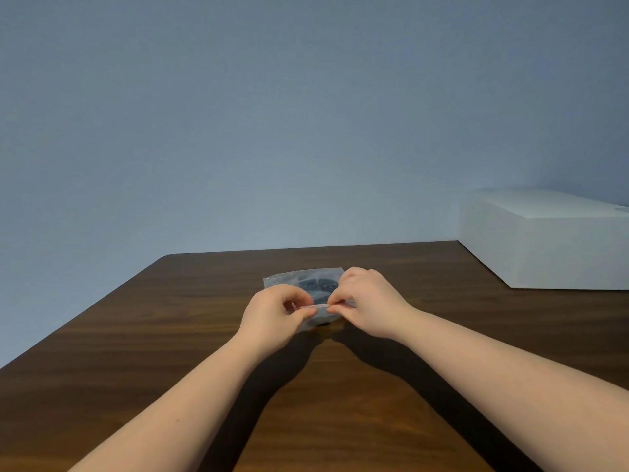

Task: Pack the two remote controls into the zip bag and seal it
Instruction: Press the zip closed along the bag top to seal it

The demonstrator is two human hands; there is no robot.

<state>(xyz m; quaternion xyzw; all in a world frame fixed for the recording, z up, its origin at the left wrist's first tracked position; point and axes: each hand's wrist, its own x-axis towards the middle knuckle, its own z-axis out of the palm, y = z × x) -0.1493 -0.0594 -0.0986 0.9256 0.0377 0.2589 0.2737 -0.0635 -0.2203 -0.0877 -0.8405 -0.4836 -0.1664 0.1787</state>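
A clear plastic zip bag point(284, 280) lies on the brown wooden table point(136, 335), its mouth toward me. Dark remote controls point(318, 285) show through the plastic inside it; I cannot tell how many. My left hand point(272, 316) pinches the left part of the bag's zip strip between thumb and fingers. My right hand point(369, 301) pinches the same strip just to the right. The strip is stretched taut between the two hands. Both hands hide the bag's near corners.
A large white box point(544, 240) stands at the table's back right corner. A plain blue-grey wall rises behind the table. The table's rounded far left corner point(170, 257) is in view.
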